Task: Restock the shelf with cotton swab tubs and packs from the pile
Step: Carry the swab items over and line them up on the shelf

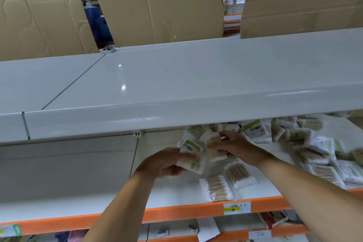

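Note:
A loose pile of cotton swab packs (306, 143) lies on the right part of the white shelf (176, 192) with the orange front edge. My left hand (165, 163) grips a small stack of packs (193, 160) at the shelf's middle. My right hand (235, 147) holds another pack (211, 138) just above and right of that stack, fingers curled round it. Two clear packs with wooden-stick swabs (217, 188) lie flat near the front edge, below my hands. The upper shelf hides the back of the pile.
The upper white shelf (176, 84) juts out above my hands. Cardboard boxes (157, 2) stand behind it. A yellow price tag (237, 208) sits on the orange edge. Below, a lower shelf (176, 232) holds small boxes.

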Demonstrator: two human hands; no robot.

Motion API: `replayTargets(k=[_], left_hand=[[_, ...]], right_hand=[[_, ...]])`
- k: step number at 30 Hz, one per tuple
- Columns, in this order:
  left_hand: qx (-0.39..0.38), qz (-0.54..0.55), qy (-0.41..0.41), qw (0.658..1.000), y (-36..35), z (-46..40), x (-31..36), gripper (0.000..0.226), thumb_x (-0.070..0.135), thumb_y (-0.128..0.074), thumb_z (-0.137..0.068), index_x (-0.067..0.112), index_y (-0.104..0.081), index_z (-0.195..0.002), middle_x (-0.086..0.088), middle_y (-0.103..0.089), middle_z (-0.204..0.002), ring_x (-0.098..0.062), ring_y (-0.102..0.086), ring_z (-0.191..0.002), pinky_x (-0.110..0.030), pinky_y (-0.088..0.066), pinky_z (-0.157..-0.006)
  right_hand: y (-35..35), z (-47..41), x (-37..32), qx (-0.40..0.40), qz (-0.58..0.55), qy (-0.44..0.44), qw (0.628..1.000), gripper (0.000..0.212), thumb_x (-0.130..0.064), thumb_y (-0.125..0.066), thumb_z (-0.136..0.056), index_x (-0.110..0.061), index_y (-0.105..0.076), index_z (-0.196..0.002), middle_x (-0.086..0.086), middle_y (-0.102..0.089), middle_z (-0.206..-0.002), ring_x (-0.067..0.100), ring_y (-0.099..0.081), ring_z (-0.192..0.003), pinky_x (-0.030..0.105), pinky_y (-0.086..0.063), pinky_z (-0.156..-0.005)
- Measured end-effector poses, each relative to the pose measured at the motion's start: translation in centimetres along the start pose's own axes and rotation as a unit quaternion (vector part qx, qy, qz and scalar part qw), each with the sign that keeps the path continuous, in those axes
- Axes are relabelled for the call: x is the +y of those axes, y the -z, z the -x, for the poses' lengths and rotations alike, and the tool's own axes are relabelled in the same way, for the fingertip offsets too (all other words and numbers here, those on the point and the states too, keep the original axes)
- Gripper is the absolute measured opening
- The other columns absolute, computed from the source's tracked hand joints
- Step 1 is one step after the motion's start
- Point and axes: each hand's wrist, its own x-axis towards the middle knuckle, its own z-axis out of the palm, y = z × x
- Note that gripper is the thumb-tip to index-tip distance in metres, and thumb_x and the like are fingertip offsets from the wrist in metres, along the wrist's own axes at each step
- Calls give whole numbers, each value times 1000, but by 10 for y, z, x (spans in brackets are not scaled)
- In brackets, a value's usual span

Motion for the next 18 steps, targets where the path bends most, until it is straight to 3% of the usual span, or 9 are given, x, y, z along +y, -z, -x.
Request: replayTargets(k=[3, 6, 12, 14, 18], left_hand=[[33, 49, -27, 998, -1, -1, -5, 52, 39, -81, -78, 11, -66, -119, -10, -73, -98, -17, -64, -77, -22, -43, -55], [39, 99, -19, 994, -1, 1, -10, 53, 46, -76, -82, 10, -67, -119, -11, -70, -94, -17, -59, -70, -25, -46, -55], [45, 101, -8, 994, 1, 11, -15, 41, 17, -68, -86, 6, -58, -124, -15, -64, -105, -18, -56, -73, -25, -39, -57], [58, 68, -11, 996, 5, 14, -18, 39, 16, -66, -87, 5, -58, -123, -14, -65, -107, -17, -54, -73, -24, -36, -57], [65, 15, -37, 997, 13, 20, -26, 37, 28, -74, -86, 3, -68, -113, -9, -67, -95, -12, -51, -68, -22, -33, -56]], right_hand=[[-10, 0, 1, -17, 2, -3, 1000, 43, -32, -88, -72, -18, -72, -109, 5, -77, -96, 19, -74, -89, 26, -59, -70], [-17, 0, 2, -30, 0, -8, 1000, 46, -29, -88, -73, -16, -69, -113, 5, -77, -99, 19, -75, -90, 23, -57, -67], [-22, 1, 1, -36, 19, -7, 999, 45, -34, -88, -72, -20, -70, -110, 1, -77, -93, 14, -75, -83, 19, -54, -60], [-21, 0, -1, -39, 29, -8, 999, 47, -35, -87, -72, -17, -69, -112, 4, -77, -95, 20, -75, -88, 25, -56, -66], [-24, -1, -3, -33, 55, 4, 998, 40, -30, -84, -76, -12, -69, -108, 19, -72, -102, 35, -70, -93, 50, -56, -83]])
